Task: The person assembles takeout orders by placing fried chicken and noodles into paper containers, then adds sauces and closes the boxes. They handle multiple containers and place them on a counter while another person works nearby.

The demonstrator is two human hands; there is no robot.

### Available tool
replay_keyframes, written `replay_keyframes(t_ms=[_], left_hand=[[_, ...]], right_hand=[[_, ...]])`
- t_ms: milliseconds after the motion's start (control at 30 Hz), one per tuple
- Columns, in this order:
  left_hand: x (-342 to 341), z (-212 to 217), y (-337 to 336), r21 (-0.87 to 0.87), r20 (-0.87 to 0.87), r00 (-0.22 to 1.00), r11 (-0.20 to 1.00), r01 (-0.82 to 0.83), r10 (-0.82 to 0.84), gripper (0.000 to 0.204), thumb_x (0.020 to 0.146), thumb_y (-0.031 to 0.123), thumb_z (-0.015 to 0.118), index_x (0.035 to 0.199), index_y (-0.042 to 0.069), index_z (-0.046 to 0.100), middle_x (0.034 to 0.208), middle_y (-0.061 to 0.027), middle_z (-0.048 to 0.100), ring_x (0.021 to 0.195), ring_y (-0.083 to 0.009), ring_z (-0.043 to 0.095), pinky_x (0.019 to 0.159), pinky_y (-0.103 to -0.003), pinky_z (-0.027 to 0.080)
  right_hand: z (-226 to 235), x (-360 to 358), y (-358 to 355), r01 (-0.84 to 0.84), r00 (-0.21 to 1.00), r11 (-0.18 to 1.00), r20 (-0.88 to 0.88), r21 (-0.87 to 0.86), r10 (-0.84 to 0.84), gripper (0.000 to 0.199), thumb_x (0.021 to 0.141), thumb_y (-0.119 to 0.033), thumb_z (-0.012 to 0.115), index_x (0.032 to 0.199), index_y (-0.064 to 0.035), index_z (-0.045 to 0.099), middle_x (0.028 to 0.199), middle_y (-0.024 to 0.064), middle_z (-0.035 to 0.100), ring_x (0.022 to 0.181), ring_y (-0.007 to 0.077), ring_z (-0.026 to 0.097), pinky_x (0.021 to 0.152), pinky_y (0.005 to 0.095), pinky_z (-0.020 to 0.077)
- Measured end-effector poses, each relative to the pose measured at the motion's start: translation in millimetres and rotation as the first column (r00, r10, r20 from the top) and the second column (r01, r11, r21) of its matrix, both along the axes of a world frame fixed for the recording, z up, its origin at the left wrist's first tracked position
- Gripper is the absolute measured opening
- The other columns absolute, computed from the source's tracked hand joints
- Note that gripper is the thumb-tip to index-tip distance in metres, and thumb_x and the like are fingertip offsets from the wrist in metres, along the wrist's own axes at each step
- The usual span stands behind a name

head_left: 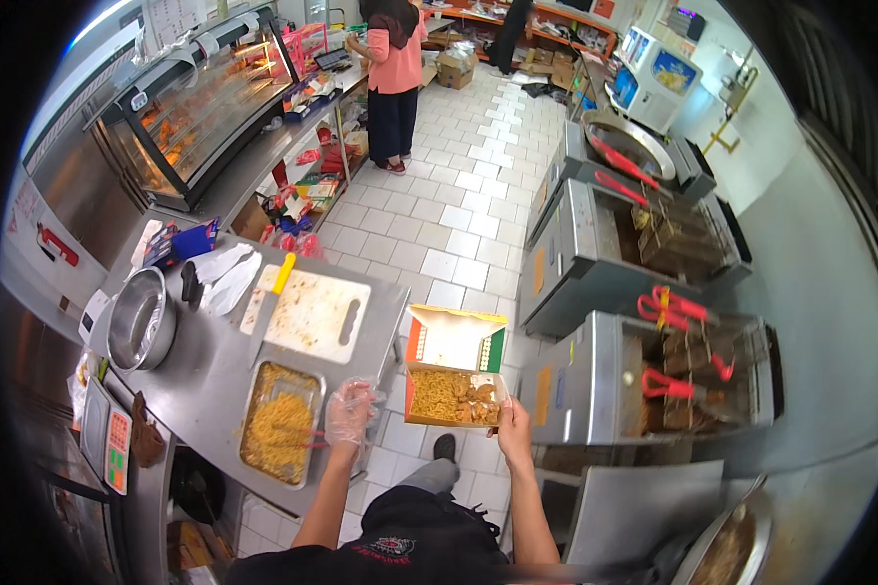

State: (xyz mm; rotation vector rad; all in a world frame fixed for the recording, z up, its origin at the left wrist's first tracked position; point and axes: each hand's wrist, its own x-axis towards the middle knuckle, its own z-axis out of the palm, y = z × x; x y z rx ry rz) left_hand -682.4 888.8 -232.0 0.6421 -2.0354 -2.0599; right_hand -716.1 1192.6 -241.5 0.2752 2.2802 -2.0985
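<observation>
My right hand [509, 430] grips the right edge of an open cardboard takeaway box [415, 411], held level above the floor. Its lid stands up at the back. Inside lie yellow noodles [437, 392] on the left and browned, saucy pieces of food [478, 398] on the right. My left hand [349, 411], in a clear plastic glove, hovers by the table edge, its fingers loosely bent with nothing visible in them. Beside it a metal tray [248, 450] holds more noodles [281, 429]. Reddish tongs [298, 430] rest in that tray, their ends close to my left wrist.
On the steel table are a white cutting board [317, 310], a yellow-handled knife [283, 276] and a metal bowl [169, 327]. A scale [117, 448] stands at left. Fryers [610, 341] with red-handled baskets line the right side. Another person [396, 73] stands ahead by the counter.
</observation>
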Motion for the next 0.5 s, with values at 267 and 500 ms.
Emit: replay_keyframes(t_ms=[267,500], left_hand=[[-227,-31,84,0.181,0.159,0.987,0.983,0.002,-0.031,0.026,0.102,0.033,0.067,0.109,0.009,0.066,0.077,0.0,0.066,0.063,-0.0101,0.062,0.05,-0.026,0.045],[-435,-38,106,0.219,0.147,0.958,0.953,0.211,-0.246,0.05,0.104,0.051,0.056,0.133,0.011,0.06,0.11,-0.0061,0.067,0.082,-0.0148,0.066,0.062,-0.029,0.052]], right_hand=[[1,-245,91,0.002,0.996,0.99,-0.088,0.141,0.01,0.036,0.111,-0.022,0.043,0.124,0.0035,0.065,0.077,0.0075,0.064,0.053,0.0117,0.058,0.047,0.0291,0.0489],[-15,-483,109,-0.158,0.978,0.984,-0.128,0.08,0.167,0.035,0.112,-0.024,0.043,0.121,0.0012,0.066,0.075,0.0035,0.061,0.055,0.0098,0.056,0.05,0.0284,0.0492]])
